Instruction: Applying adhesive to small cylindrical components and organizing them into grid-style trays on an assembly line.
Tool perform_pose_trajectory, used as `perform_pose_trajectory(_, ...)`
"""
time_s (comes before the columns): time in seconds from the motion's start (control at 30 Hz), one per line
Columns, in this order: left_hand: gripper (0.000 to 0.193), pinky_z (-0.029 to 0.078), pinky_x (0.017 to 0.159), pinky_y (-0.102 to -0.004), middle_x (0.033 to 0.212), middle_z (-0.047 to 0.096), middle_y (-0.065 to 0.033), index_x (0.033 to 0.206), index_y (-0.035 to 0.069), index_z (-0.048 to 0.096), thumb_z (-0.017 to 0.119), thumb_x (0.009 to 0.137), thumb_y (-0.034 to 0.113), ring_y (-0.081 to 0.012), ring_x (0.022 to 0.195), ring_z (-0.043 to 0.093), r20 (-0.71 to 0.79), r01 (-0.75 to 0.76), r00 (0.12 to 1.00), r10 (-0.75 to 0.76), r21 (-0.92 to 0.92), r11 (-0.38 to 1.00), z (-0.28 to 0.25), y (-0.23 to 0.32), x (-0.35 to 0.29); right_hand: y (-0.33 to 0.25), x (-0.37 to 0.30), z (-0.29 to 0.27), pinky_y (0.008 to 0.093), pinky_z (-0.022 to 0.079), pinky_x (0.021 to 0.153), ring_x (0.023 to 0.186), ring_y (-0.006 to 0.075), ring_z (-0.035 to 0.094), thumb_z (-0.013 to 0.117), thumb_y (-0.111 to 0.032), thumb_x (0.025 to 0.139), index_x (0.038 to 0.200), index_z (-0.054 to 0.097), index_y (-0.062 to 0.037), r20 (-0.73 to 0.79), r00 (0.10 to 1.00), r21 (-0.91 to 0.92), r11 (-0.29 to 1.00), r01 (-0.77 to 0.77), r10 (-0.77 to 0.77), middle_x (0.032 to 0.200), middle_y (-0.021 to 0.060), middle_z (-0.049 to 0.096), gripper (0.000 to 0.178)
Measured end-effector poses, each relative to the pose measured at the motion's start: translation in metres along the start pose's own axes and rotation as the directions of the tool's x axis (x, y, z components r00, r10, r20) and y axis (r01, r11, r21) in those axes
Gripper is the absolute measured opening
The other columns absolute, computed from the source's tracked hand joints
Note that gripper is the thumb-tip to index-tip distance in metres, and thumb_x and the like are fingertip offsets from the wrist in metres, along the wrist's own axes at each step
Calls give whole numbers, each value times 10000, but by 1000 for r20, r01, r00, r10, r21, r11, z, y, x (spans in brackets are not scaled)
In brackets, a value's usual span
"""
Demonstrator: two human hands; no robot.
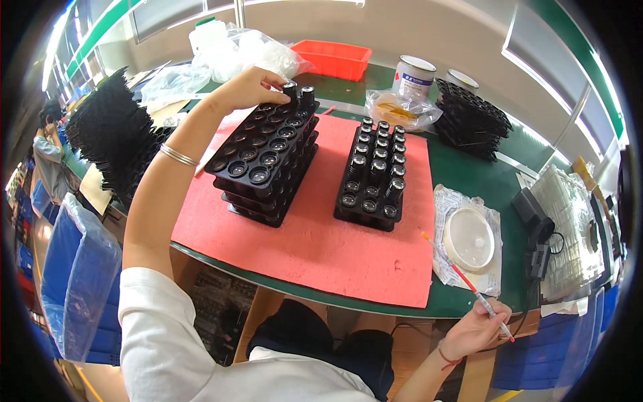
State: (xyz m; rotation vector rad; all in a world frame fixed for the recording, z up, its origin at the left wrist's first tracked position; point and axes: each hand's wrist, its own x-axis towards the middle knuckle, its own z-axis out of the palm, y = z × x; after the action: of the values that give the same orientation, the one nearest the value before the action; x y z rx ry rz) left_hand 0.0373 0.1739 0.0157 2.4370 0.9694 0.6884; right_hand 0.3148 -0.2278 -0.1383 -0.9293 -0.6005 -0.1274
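Note:
My left hand (260,91) reaches to the far end of a stack of black plastic trays (258,187). Its fingers are closed on a black lens barrel (289,90) with a glassy top, beside another barrel (307,95) standing upright in the same tray. Round lenses fill part of that top tray's wells. To the right, a second black tray (365,219) holds rows of black lens barrels, several rising higher than those nearest me. Near the table's front right edge, my right hand (473,329) grips a slim paintbrush (469,285), its yellowish tip pointing up and left.
A pink mat (301,258) lies under the trays. At right, a round white dish (469,239) rests on paper. Behind are a metal can (413,78), a bagged amber roll (400,112), a red bin (331,59) and stacked black trays (469,120); more trays (110,127) lean at left.

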Motion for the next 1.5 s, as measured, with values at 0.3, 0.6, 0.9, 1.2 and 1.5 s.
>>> perform_pose_trajectory(0.3, 400, 428, 849, -342, 977, 621, -181, 1003, 10, 642, 673, 719, 289, -260, 931, 569, -114, 98, 991, -67, 296, 950, -1, 24, -16, -2, 0, 0, 250, 293, 600, 631, 116, 348, 379, -319, 941, 792, 402, -56, 25, 999, 4, 1000, -25, 24, 668, 35, 369, 303)
perform_pose_trajectory(0.6, 263, 481, 585, -343, 726, 595, -97, 830, 29, 591, 687, 710, 242, -263, 666, 604, -208, -124, 943, 259, 502, 856, 102, 152, -103, 1, 2, -5, 254, 325, 613, 648, 139, 383, 377, -331, 931, 824, 446, -43, -48, 999, 60, 998, 1, 2, 680, 63, 415, 315)
perform_pose_trajectory(0.9, 260, 494, 612, -375, 753, 601, -118, 786, 32, 567, 692, 693, 240, -292, 710, 601, -343, -33, 909, 235, 503, 864, 149, 110, -68, -26, 25, -33, 249, 353, 609, 652, 147, 435, 369, -288, 946, 828, 471, -30, -75, 955, -107, 954, 280, -288, 701, 84, 466, 302)
perform_pose_trajectory(1.2, 235, 488, 605, -339, 772, 598, -109, 855, 43, 558, 698, 678, 110, -264, 695, 607, -374, -233, 878, 300, 213, 949, 147, 123, -74, -29, 35, -38, 262, 346, 612, 646, 136, 421, 358, -265, 952, 808, 464, -21, 173, 898, -402, 804, 439, -405, 707, 73, 457, 303)
perform_pose_trajectory(1.5, 343, 501, 673, -314, 891, 568, -47, 931, 132, 630, 702, 606, 46, -226, 814, 566, 2, -629, 772, 636, -145, 764, 178, 137, -117, -31, 36, -34, 251, 338, 564, 610, 142, 416, 391, -234, 937, 790, 481, -13, 396, 828, -531, 636, 560, -397, 662, 77, 449, 281)
